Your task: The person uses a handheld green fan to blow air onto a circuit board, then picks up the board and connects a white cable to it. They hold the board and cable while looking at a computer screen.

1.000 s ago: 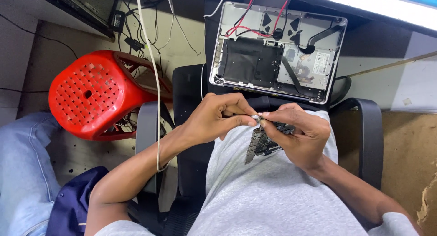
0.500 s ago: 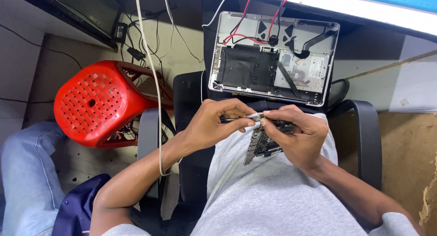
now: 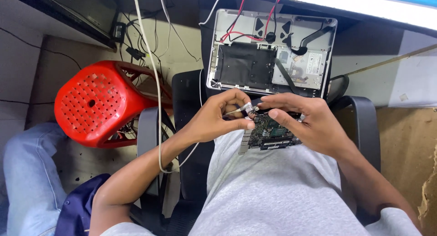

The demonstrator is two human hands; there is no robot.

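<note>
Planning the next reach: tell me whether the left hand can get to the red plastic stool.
Probably yes: the red plastic stool stands just beside the left hand, only white cables between, though that hand now pinches a small metal part.

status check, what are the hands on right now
Left hand pinching a small metal part at the circuit board corner. Right hand gripping the board over the lap. Opened laptop shell ahead, nothing blocking.

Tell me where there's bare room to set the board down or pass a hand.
Free: the grey shirt lap below the circuit board, and the red stool top at left. Crowded: the open laptop shell, full of parts and red wires, and the gap where the left hand and right hand meet over the board.
</note>
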